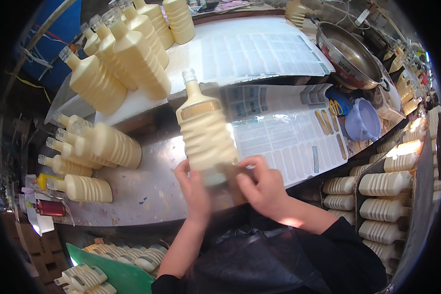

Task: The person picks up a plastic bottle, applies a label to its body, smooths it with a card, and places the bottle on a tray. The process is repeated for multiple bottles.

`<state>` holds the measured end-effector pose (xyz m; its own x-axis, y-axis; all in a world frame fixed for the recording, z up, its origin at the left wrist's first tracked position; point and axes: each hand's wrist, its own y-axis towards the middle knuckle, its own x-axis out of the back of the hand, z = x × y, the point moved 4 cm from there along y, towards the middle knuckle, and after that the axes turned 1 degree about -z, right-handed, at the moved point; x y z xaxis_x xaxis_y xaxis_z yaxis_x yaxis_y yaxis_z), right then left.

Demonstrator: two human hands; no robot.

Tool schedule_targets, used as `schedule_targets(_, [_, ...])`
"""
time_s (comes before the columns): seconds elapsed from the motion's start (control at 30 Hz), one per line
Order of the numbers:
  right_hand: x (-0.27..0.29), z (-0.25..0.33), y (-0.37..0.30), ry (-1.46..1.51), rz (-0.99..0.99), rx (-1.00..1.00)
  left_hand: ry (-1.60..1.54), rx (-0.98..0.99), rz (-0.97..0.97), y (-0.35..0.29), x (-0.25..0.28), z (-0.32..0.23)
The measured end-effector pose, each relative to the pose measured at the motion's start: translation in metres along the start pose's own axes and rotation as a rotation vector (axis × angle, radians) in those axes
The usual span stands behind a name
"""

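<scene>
Both hands are on the base of a ribbed cream bottle [205, 132] standing on the table [147, 186]: left hand [193, 188] gripping its side, right hand [262, 183] pinching a blurry label strip [230, 171] against it. I'd say keep the bottle steady and press the strip flat. More bottles [90, 142] lie off to the left, stacked ones [382, 206] right.

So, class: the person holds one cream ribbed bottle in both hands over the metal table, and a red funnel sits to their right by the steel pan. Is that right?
Not quite. The funnel is pale purple, not red, as the head view shows. The rest stands: both the left hand and right hand hold the cream ribbed bottle over the metal table, and the funnel sits by the steel pan.
</scene>
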<state>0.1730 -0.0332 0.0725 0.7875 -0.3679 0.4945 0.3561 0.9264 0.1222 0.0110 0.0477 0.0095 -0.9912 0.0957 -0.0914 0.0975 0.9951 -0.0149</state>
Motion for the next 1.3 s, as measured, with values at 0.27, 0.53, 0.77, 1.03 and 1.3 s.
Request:
schedule_targets(0.27, [0.003,-0.059,0.006,0.013,-0.061,-0.079,0.032,-0.011,0.092,0.000,0.001,0.000])
schedule_targets(0.53, [-0.006,0.014,0.002,-0.056,-0.012,0.199,0.045,0.000,0.057,-0.001,0.002,0.004])
schedule_targets(0.77, [-0.003,0.001,0.007,-0.230,0.024,0.200,0.128,-0.049,0.054,0.000,0.009,0.004])
schedule_targets(1.03, [0.025,-0.035,0.023,-0.068,-0.099,-0.040,0.020,-0.043,0.095,0.002,0.006,0.008])
schedule_targets(1.3, [0.018,0.046,0.117,-0.091,-0.094,0.198,0.145,-0.150,0.024,0.034,0.007,-0.017])
